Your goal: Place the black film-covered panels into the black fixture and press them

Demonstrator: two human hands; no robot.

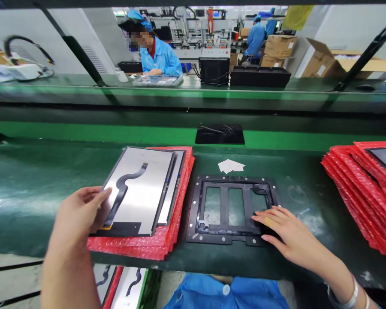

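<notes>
My left hand (86,210) grips the left edge of a tablet screen panel (148,193), silver-backed with a dark ribbon cable running down it. Under it, a second panel (172,193) lies on a stack of red bubble-wrap sheets (131,243). My right hand (278,227) rests with fingers stretched over the right side of a black frame-like fixture (223,239). Three rectangular openings show in the fixture, and small round metal dots line its border. Nothing is held in the right hand.
White paper scraps (230,166) lie behind the fixture, and a black flat panel (220,134) sits farther back. Red bubble-wrapped panels (357,184) are stacked at right. More panels stand in a green-edged crate (144,287) below the bench. A co-worker (162,56) sits opposite.
</notes>
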